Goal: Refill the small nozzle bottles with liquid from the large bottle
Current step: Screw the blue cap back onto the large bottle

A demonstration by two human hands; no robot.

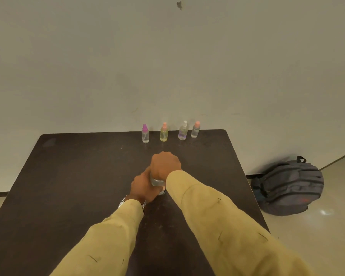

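Observation:
The large clear bottle [157, 183] stands upright in the middle of the dark table [74, 176], mostly hidden by my hands. My left hand [142, 188] grips its body. My right hand [165, 163] is curled over its top, hiding the cap. Several small nozzle bottles stand in a row at the table's far edge: one with a purple cap [145, 134], a yellowish one with an orange cap [164, 132], one with a white cap [183, 130] and one with an orange cap [195, 130].
A grey backpack [289, 186] lies on the floor to the right of the table. A plain wall [167, 66] rises right behind the small bottles. A wristwatch [123, 201] shows at my left cuff.

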